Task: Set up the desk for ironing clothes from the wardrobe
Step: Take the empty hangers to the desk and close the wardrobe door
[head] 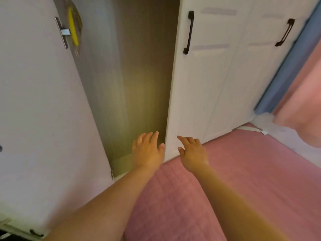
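Note:
A white wardrobe (pixel 205 87) stands in front of me with its left door (pixel 38 105) swung open. The compartment behind it (pixel 132 80) looks bare and wood-lined down to its floor. A yellow object (pixel 73 26) hangs at the top left inside; I cannot tell what it is. My left hand (pixel 147 150) reaches toward the bottom of the open compartment, fingers straight, holding nothing. My right hand (pixel 192 152) is beside it in front of the closed door's lower edge, fingers loosely spread, holding nothing.
Two closed wardrobe doors carry dark handles (pixel 188 32) (pixel 285 32). A pink bed cover (pixel 225 180) fills the lower right. A blue strip (pixel 288 70) and pink fabric (pixel 305 101) border the wardrobe on the right. The open door blocks the left side.

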